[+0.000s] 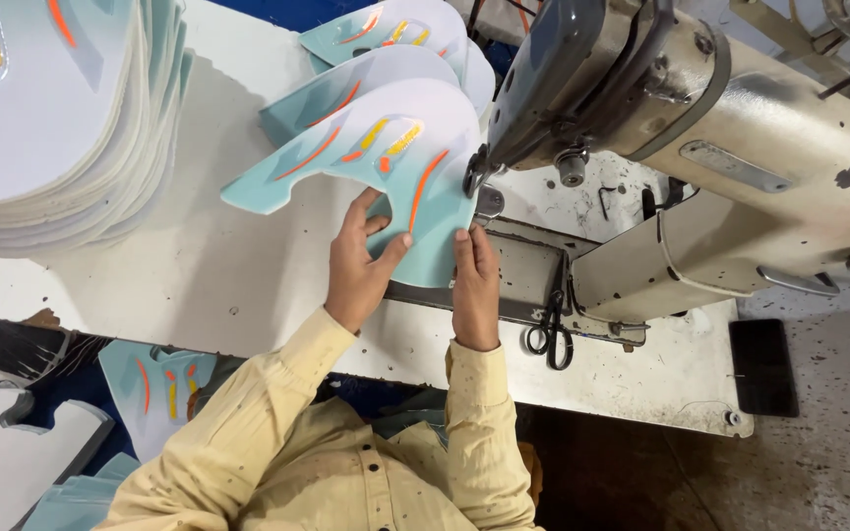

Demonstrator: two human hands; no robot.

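White sewing table (248, 285), both hands' fingers pressing flat on teal shoe panel (415, 187), left hand (358, 265), right hand (476, 290)

Our white desk (248, 285) carries the sewing machine (740, 177), black scissors (551, 339), a tall stack of white pieces (61, 128) and turquoise cut pieces (386, 147).
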